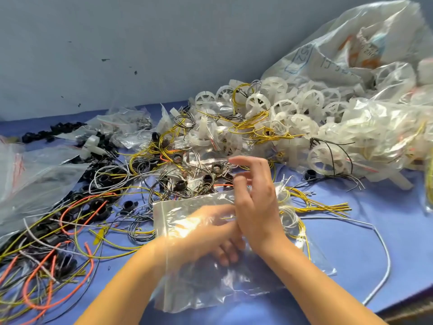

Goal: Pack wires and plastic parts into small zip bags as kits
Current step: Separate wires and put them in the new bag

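Zip bag of clear plastic (210, 285) lies on the blue table (351, 254), draped over the left hand (206, 233), whose curled fingers grip it. Right hand (257, 207) hovers above the bag, fingers loosely spread, empty. Tangled coloured wires (70, 231) lie left of it.

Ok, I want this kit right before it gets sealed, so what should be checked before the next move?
1. Zip bag held: ok, left hand grips it.
2. Bag mouth open: cannot tell, glare.
3. Right hand holding a part: cannot tell, blurred.
4. Yellow wires near: ok, beside the bag.
5. White wheels near: ok, piled behind.
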Tool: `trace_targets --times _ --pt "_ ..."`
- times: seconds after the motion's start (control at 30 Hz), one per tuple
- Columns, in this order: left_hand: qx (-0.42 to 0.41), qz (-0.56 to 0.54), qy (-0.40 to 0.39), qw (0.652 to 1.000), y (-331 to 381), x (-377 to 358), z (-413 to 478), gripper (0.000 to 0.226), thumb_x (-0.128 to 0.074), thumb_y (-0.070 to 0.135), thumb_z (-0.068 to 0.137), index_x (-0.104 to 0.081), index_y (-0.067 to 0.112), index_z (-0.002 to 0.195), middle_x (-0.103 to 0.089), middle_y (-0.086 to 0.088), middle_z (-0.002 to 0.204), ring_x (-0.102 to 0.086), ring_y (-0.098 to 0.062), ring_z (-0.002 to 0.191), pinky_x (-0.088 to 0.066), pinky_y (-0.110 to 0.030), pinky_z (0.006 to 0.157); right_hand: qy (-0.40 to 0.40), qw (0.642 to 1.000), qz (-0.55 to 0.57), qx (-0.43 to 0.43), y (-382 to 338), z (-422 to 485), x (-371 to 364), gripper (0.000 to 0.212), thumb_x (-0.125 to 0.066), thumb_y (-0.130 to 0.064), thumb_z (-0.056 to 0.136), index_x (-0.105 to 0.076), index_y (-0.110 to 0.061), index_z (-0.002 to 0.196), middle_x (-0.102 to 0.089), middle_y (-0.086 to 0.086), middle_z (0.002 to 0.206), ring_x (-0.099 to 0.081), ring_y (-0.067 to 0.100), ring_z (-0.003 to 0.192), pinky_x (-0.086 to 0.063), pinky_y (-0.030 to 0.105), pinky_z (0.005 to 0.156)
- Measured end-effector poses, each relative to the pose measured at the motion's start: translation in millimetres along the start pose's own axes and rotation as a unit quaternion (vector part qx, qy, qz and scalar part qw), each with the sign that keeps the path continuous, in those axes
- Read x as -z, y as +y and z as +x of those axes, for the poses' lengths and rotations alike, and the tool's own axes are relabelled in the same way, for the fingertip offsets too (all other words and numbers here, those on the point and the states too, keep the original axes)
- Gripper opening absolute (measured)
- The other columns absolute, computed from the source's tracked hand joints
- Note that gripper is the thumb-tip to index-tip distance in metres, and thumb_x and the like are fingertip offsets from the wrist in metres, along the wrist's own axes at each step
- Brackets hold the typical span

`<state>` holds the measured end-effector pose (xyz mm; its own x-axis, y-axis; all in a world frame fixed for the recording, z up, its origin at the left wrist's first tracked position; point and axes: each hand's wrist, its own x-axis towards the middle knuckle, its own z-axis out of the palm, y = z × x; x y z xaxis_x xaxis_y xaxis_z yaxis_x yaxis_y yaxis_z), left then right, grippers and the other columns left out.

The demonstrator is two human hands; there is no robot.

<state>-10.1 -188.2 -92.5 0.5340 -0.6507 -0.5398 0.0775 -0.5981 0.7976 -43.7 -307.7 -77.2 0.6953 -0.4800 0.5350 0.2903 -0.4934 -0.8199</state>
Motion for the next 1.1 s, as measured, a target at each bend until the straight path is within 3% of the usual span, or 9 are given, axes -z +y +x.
trace_targets --times 0.07,0.17,0.27,0.33,0.53,0.7,0.83,0.93,1.1 --pt "-0.024 -0.093 0.024 0.995 -2.4 5.6 -12.4 0.04 -0.052 0.037 0.099 -0.06 0.01 0.127 -0.063 -0.001 0.061 -0.056 -0.008 0.039 -0.043 -0.017 0.039 -0.012 0.999 -0.012 -0.032 6.9 -1.5 -1.3 0.031 -0.046 -0.005 0.092 -0.06 -0.024 0.112 -0.05 -0.004 0.113 -0.057 0.002 0.084 -0.048 0.029 0.078" --pt "-0.061 -0.134 0.067 0.987 -17.4 33.8 -41.6 0.027 -0.07 0.027 0.086 -0.068 0.023 0.113 -0.065 -0.004 0.064 -0.057 -0.016 0.047 -0.043 -0.02 0.04 -0.015 0.998 -0.009 -0.056 10.2 -0.5 -1.2 0.033 -0.046 -0.002 0.091 -0.061 -0.024 0.11 -0.051 -0.003 0.11 -0.057 -0.004 0.077 -0.042 0.02 0.071" --pt "-0.074 -0.089 0.141 0.983 -28.9 60.5 -64.4 0.01 -0.065 0.014 0.09 -0.074 0.013 0.095 -0.06 -0.007 0.069 -0.056 -0.017 0.056 -0.045 -0.023 0.045 -0.023 0.998 -0.013 -0.064 10.7 -0.6 -0.3 0.033 -0.045 -0.002 0.091 -0.06 -0.026 0.11 -0.051 -0.004 0.109 -0.056 0.001 0.078 -0.043 0.024 0.073" --pt "-0.073 -0.066 0.228 0.969 -33.1 72.9 -72.6 0.021 -0.056 0.017 0.097 -0.07 0.008 0.085 -0.059 -0.007 0.063 -0.054 -0.017 0.047 -0.043 -0.023 0.039 -0.033 0.997 -0.029 -0.065 10.4 -1.1 -0.4 0.033 -0.045 -0.004 0.091 -0.061 -0.027 0.109 -0.05 -0.005 0.109 -0.055 0.005 0.075 -0.046 0.031 0.074" --pt "-0.165 -0.087 0.421 0.888 -16.8 93.2 -62.4 0.021 -0.053 0.022 0.099 -0.071 0.015 0.09 -0.061 0.005 0.061 -0.05 -0.007 0.042 -0.038 -0.016 0.038 -0.126 0.981 -0.144 0.017 7.4 7.5 -5.7 0.031 -0.051 -0.006 0.091 -0.063 -0.022 0.114 -0.051 -0.002 0.112 -0.057 0.018 0.089 -0.046 0.039 0.085" --pt "-0.21 0.162 0.415 0.87 0.1 75.0 -37.8 0.011 -0.061 0.033 0.093 -0.071 0.032 0.098 -0.069 0.016 0.084 -0.061 0.007 0.076 -0.043 -0.011 0.066 -0.231 0.924 -0.294 0.083 13.4 13.8 -12.9 0.041 -0.053 -0.015 0.094 -0.055 -0.029 0.132 -0.047 0.004 0.132 -0.052 0.027 0.11 -0.044 0.043 0.092" --pt "-0.194 0.304 0.359 0.861 2.0 61.5 -20.2 0.028 -0.059 0.04 0.093 -0.066 0.028 0.116 -0.063 0.009 0.107 -0.056 -0.011 0.107 -0.043 -0.035 0.096 -0.246 0.905 -0.327 0.12 17.4 19.3 -17.3 0.027 -0.055 -0.03 0.096 -0.062 -0.034 0.122 -0.049 0.001 0.134 -0.053 0.026 0.111 -0.042 0.041 0.091" --pt "-0.217 0.329 0.383 0.836 4.0 59.5 -18.9 0.026 -0.057 0.038 0.095 -0.065 0.025 0.116 -0.066 0.008 0.107 -0.057 -0.017 0.106 -0.042 -0.043 0.096 -0.223 0.917 -0.302 0.134 15.1 26.0 -15.9 0.024 -0.054 -0.036 0.097 -0.066 -0.033 0.117 -0.056 -0.002 0.124 -0.055 0.024 0.106 -0.042 0.041 0.087" --pt "-0.334 0.306 0.481 0.751 16.2 62.8 -28.1 0.02 -0.053 0.027 0.101 -0.067 0.018 0.112 -0.069 0.005 0.094 -0.062 -0.02 0.087 -0.047 -0.047 0.084 -0.175 0.963 -0.159 0.128 -11.3 38.1 -13.7 0.022 -0.054 -0.034 0.099 -0.069 -0.024 0.113 -0.068 -0.004 0.102 -0.062 0.022 0.097 -0.046 0.045 0.086"
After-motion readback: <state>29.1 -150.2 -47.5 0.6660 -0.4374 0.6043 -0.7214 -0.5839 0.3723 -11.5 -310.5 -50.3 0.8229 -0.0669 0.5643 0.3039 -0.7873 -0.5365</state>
